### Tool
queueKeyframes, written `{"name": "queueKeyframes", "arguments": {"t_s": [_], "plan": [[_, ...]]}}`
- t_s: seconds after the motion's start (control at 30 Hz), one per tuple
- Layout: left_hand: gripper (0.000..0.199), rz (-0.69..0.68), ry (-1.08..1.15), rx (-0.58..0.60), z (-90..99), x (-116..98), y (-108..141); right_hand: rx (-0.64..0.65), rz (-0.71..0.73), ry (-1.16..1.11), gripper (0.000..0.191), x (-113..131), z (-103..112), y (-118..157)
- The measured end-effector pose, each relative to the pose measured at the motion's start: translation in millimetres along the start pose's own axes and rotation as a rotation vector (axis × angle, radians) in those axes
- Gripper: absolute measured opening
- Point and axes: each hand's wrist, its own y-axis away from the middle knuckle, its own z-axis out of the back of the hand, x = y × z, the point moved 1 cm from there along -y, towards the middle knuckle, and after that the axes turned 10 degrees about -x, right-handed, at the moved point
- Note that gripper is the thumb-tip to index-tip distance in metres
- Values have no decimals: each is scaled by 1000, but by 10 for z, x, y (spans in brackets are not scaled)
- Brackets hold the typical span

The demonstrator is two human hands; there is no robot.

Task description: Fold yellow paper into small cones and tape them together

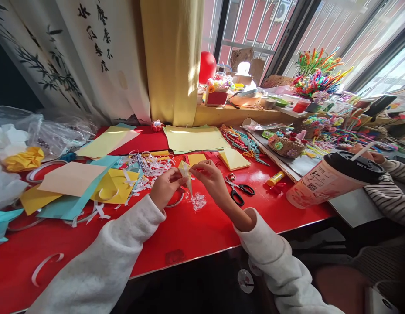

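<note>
Between my hands is a small folded piece of pale yellow paper (185, 174), narrowing to a point at the bottom. My left hand (168, 185) pinches its left side, and my right hand (209, 179) pinches its upper right edge. Just below the paper, a little heap of tiny white paper bits (198, 201) lies on the red table (202, 231). To the right of my right hand are black-handled scissors (238, 191). Behind my hands sits a pad of yellow square paper (234, 158).
White paper shreds (153, 170) and coloured sheets (73, 179) cover the left side. A glue stick (276, 178) lies near a large drink cup (333, 179) on the right. A co-worker's striped sleeve (388, 192) is at far right. Baskets and pipe cleaners (320, 74) crowd the windowsill.
</note>
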Motion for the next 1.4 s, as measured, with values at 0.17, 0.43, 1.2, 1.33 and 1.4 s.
{"name": "queueKeyframes", "arguments": {"t_s": [0.17, 0.43, 1.2, 1.33, 1.4], "plan": [[38, 17, 21, 25, -5, -15, 12, -2, -3, -12, 10, -12, -20, 1], [39, 27, 44, 51, -9, -27, 12, 22, -33, -88, 11, -27, -38, 19], [34, 9, 73, 42, 10, -35, 13, -40, -143, -259, 17, -21, -86, 111], [34, 3, 64, 24, -1, -56, 24, -58, -146, -251, 19, -48, -78, 114], [34, 0, 58, 20, -10, -77, 35, -63, -148, -250, 19, -41, -80, 115]]}}
